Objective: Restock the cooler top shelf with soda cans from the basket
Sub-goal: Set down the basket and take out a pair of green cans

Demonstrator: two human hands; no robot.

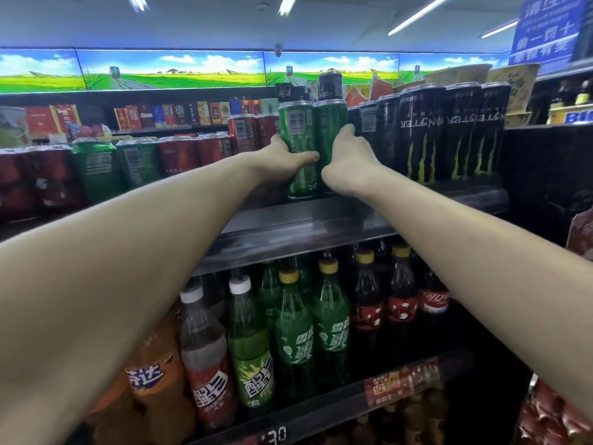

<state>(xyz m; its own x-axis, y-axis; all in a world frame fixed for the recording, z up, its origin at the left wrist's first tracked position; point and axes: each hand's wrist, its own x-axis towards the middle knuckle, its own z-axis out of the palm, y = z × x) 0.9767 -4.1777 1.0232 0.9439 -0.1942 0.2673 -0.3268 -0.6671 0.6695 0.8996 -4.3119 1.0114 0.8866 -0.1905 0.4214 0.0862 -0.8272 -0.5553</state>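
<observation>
Two tall green soda cans (313,146) stood side by side, touching, at the front of the cooler top shelf (308,220), between the red cans (247,131) on one side and the black Monster cans (449,130) on the other. The left hand (285,160) was wrapped round the left green can, thumb across its front at mid-height. The right hand (348,162) gripped the right green can, its fingers curled behind the far side and mostly hidden.

Both cans were upright, long axis vertical, tops up, their backs with the barcode panels turned toward the camera. Full cans like these were probably heavy for their size, with stiff but dentable thin walls and a smooth, possibly slippery coating. The mid-body hold looked sound, since a tall narrow can would tip easily if pushed near the top. No basket was in view.
</observation>
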